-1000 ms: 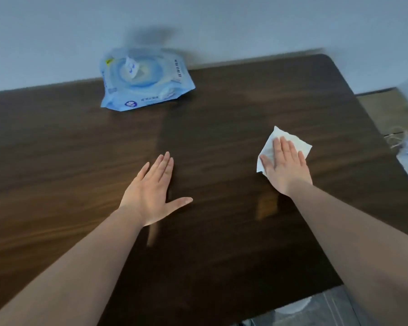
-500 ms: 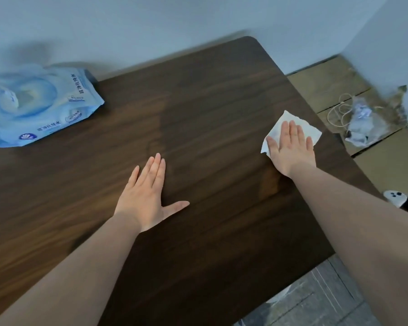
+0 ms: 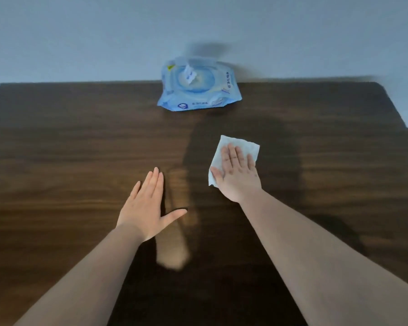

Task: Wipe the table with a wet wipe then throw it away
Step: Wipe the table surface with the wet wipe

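Observation:
A white wet wipe (image 3: 242,145) lies flat on the dark wooden table (image 3: 68,161), right of the middle. My right hand (image 3: 237,174) presses down on it with flat fingers, covering its lower half. My left hand (image 3: 146,208) rests palm down on the bare wood a little to the left, fingers together and thumb out, holding nothing. A darker damp patch spreads over the wood around and behind the wipe.
A blue pack of wet wipes (image 3: 198,88) lies at the table's far edge against the grey wall (image 3: 80,36), its lid flipped up with a wipe sticking out. The table's rounded far right corner (image 3: 384,90) is in view.
My right hand has slid the wipe left from the table's right edge toward the middle. The view has swung back left, so the floor and its clutter are out of sight. The left hand stayed put.

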The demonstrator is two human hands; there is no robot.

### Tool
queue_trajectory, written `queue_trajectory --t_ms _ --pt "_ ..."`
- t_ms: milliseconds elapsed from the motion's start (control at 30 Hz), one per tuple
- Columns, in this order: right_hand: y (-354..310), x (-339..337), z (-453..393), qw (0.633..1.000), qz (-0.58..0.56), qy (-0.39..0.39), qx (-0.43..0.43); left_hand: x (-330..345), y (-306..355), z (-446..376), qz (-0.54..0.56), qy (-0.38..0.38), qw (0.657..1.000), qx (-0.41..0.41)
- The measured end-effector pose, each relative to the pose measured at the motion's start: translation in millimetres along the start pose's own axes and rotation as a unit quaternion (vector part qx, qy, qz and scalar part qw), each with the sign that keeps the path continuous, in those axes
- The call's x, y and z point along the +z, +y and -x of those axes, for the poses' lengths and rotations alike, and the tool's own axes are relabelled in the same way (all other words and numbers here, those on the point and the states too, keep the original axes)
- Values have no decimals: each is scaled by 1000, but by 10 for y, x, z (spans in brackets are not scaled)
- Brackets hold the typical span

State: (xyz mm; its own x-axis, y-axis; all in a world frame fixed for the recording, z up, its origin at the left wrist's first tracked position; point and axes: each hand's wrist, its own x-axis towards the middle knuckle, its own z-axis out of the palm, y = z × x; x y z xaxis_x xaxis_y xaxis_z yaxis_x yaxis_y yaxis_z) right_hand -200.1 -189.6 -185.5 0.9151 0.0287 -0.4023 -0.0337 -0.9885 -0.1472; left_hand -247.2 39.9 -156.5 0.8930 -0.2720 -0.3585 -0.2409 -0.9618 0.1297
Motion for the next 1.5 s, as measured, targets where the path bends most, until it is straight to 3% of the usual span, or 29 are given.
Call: queue_trajectory --t_ms 300,533,767,900,1033,1100,1200,1500 --pt "-2872 427 -164 972 59 -10 -227 391 -2054 1641 48 12 964 -261" --pt "-4263 627 -264 946 92 -15 -310 603 -2328 1802 77 54 961 -261" --pt "-4769 776 -235 936 105 -13 -335 610 -2353 1827 81 71 960 -260" --pt "-4546 751 -209 937 86 -17 -338 601 -2361 1819 84 46 962 -258" --pt "-3883 646 -188 956 73 -18 -283 544 -2318 1833 66 26 964 -257" --pt "-3373 543 -215 969 64 -12 -240 495 -2213 1793 58 27 968 -244" --pt "-2468 370 -211 985 56 -10 -164 401 -1825 1567 18 23 988 -152" --pt "402 89 375 998 0 12 60 142 82 410 -16 3 999 39"
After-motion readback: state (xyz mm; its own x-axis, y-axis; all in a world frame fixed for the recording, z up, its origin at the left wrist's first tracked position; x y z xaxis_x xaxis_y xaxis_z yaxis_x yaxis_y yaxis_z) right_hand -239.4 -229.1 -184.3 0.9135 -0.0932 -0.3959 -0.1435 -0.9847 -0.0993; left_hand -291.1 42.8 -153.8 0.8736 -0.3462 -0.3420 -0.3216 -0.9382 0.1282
